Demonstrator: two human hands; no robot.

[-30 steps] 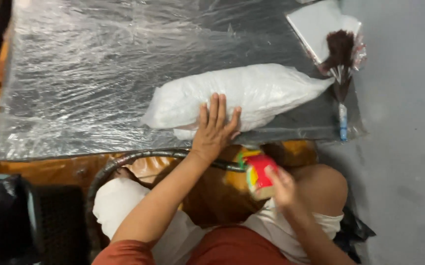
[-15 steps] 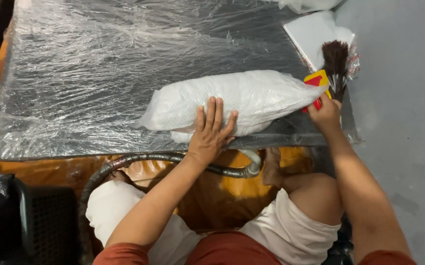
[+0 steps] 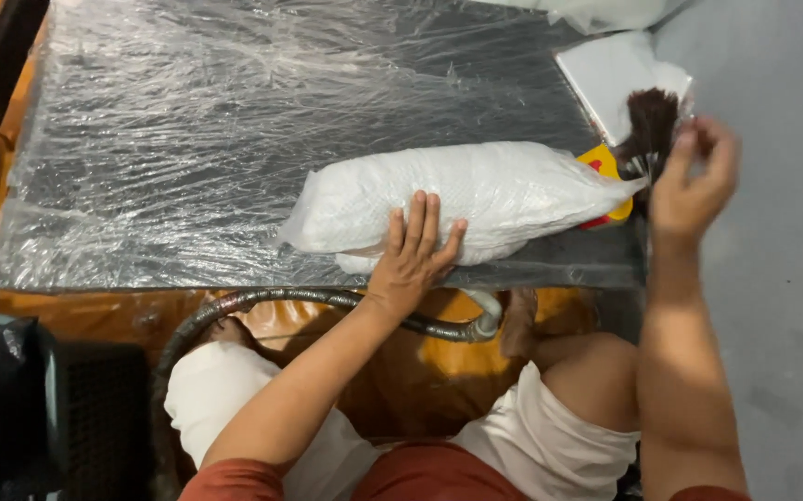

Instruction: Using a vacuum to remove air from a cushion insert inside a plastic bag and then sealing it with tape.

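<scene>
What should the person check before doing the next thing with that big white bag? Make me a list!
1. Left hand flat on the white bag, pressing its near side: ok.
2. Bag lies fully on the plastic-covered table, near the front edge: ok.
3. Right hand is free near the bag's tied end; fingers loosely curled, holding nothing that shows: ok.
4. Yellow and red item lies tucked at the bag's right end, partly hidden: cannot tell what it is.
5. Dark brush beside the right hand, clear of the bag: ok.
6. Hose under the table edge, by the knees: ok.
</scene>
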